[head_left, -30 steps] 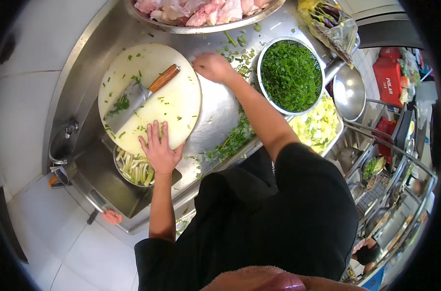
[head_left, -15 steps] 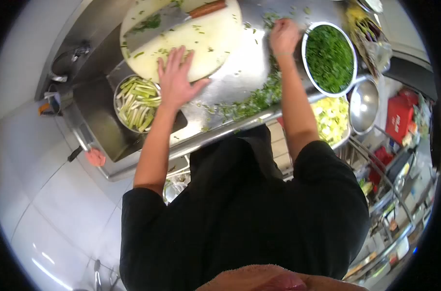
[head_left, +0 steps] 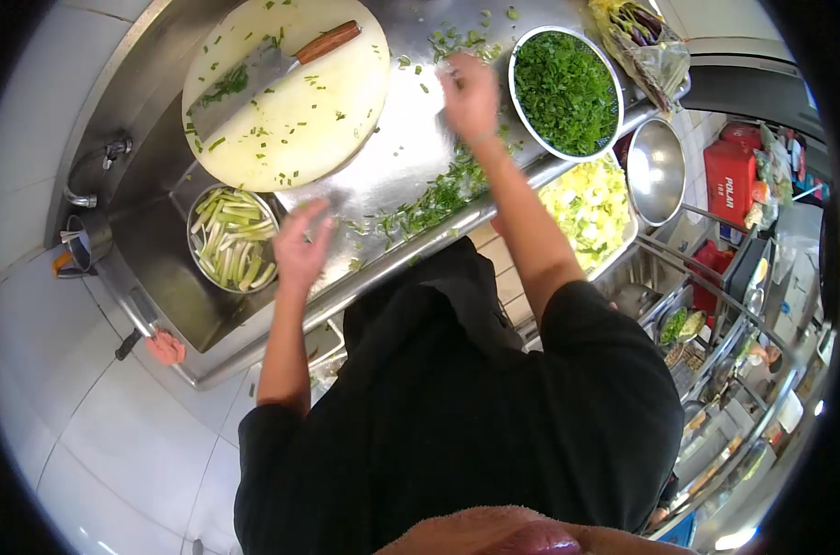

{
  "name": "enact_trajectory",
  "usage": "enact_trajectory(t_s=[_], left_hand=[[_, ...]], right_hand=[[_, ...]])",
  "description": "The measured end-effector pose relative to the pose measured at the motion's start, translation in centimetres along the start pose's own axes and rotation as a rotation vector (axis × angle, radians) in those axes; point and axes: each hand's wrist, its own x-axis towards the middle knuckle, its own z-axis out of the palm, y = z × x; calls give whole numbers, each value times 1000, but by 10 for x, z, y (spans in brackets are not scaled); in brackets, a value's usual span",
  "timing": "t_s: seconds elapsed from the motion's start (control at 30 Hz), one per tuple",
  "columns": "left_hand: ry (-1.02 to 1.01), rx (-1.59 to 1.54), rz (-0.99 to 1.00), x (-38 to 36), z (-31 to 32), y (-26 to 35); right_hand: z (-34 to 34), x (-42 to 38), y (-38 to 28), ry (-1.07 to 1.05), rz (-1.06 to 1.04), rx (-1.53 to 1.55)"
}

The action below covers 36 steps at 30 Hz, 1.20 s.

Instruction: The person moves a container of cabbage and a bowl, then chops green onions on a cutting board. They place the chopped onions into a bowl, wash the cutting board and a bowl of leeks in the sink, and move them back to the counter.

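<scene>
My left hand hovers at the counter's front edge, fingers apart and holding nothing. It is just right of a round bowl of cut pale green stalks. My right hand, smeared by motion, is over the steel counter beside scattered chopped greens; its fingers point down and are partly hidden. Left of it lies a round white cutting board dotted with green bits. A cleaver with a wooden handle rests flat on the board. To the right stands a white colander full of chopped dark greens.
A steel sink with a tap is at the left. Right of me are a tub of chopped pale leaves, a steel bowl and a bag of eggplants. Metal racks and a red box stand farther right.
My left hand has lifted off the cutting board and come back toward the counter's front edge. My right hand has moved away from the colander, and the view has shifted.
</scene>
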Motion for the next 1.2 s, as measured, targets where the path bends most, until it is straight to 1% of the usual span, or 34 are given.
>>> enact_trajectory(t_s=[0.03, 0.07, 0.1, 0.13, 0.2, 0.3, 0.33, 0.37, 0.4, 0.43, 0.47, 0.53, 0.6, 0.67, 0.7, 0.73, 0.8, 0.83, 0.87, 0.9, 0.93, 0.97, 1.0, 1.03, 1.1, 1.17, 1.2], left_hand=[[-15, 113, 49, -9, 12, -3], [-36, 225, 96, -18, 23, -5], [-61, 336, 141, -26, 30, -8], [-70, 360, 128, -35, 33, -15], [-96, 396, 95, -48, 39, -31], [-183, 484, 143, -52, 43, -42], [-204, 514, 151, -50, 46, -39], [-250, 506, 178, -46, 48, -37], [-292, 499, 209, -40, 51, -35], [-334, 492, 238, -35, 54, -32], [-342, 506, 279, -28, 59, -31], [-367, 541, 345, -17, 69, -29], [-384, 507, 377, -8, 76, -24], [-381, 454, 429, 2, 81, -21], [-283, 443, 487, 5, 86, -11], [-258, 418, 476, 8, 94, -8], [-206, 367, 447, 10, 112, -1], [-130, 334, 436, 12, 122, 12], [-154, 395, 388, 13, 129, 14], [-180, 455, 343, 15, 136, 16], [-206, 513, 300, 16, 139, 18], [-195, 448, 268, 15, 138, 18], [-184, 385, 236, 14, 130, 24], [-173, 324, 201, 11, 119, 27], [-55, 284, 207, -7, 86, 24], [-127, 205, 13, -48, 33, 10], [-201, 209, -148, -79, 3, -3]], right_hand=[[1, 22, 42, 59, 39, 64], [26, 36, 80, 264, 27, -93], [30, 50, 86, 269, -14, -234], [23, 64, 80, 264, -54, -375], [-14, 81, 12, -247, 480, 110], [29, 51, 52, -567, 20, 98], [23, 27, 44, -532, -166, 104], [29, 4, 57, -527, -400, 62], [16, -26, 45, -548, -350, 28], [-1, -45, 30, -667, -285, 163], [-14, -65, 20, -764, -275, 202], [-53, -73, -2, -765, -322, 289], [-85, -71, 20, -615, -79, 259], [-121, -69, 32, -528, -151, -85], [-131, -72, 36, -526, -94, -88], [-138, -76, 41, -524, -41, -94], [-144, -84, 49, -496, -8, -107], [-144, -88, 49, -481, 1, -133], [-144, -91, 52, -459, 11, -161], [-143, -90, 53, -496, -5, -202], [-145, -87, 55, -542, -36, -171], [-147, -83, 58, -588, -66, -140], [-149, -79, 55, -635, -97, -107], [-151, -72, 65, -759, -112, -108], [-150, -55, 75, -833, -173, -151], [-141, -45, 89, -909, -239, -182], [-137, -43, 92, -922, -251, -159]])
